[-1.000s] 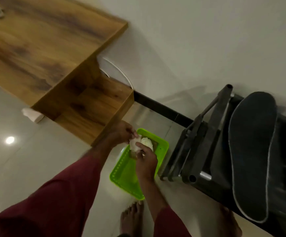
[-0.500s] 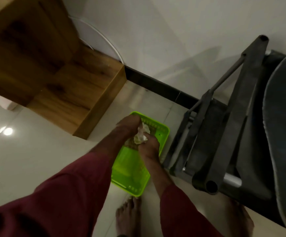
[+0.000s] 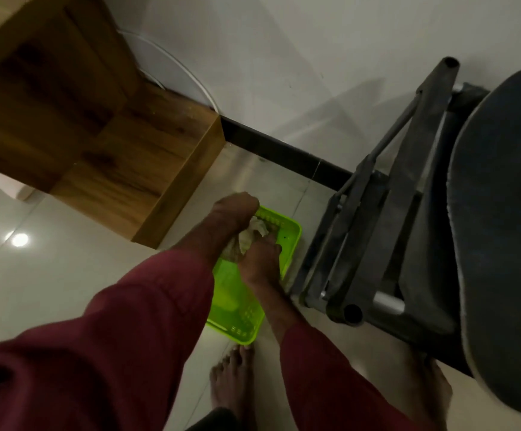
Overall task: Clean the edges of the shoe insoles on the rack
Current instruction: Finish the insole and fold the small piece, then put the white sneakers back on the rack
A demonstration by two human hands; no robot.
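Note:
Both my hands are down in a bright green plastic tray [image 3: 237,318] on the floor. My left hand [image 3: 232,213] and my right hand [image 3: 260,259] grip a crumpled whitish cloth [image 3: 251,236] between them, bunched over the tray's far end. A large dark shoe insole [image 3: 502,219] with a pale edge lies on the dark metal rack [image 3: 386,213] at the right, well apart from my hands. Maroon sleeves cover both forearms.
A wooden stepped cabinet [image 3: 103,144] stands at the left against the white wall. A white cable [image 3: 187,76] curves behind it. My bare feet [image 3: 231,377] stand on the glossy tiled floor just below the tray. A black skirting [image 3: 284,150] runs along the wall.
The camera has dipped and moved closer to the tray and rack. My hands have bunched the cloth tighter together over the tray, staying in the same spot.

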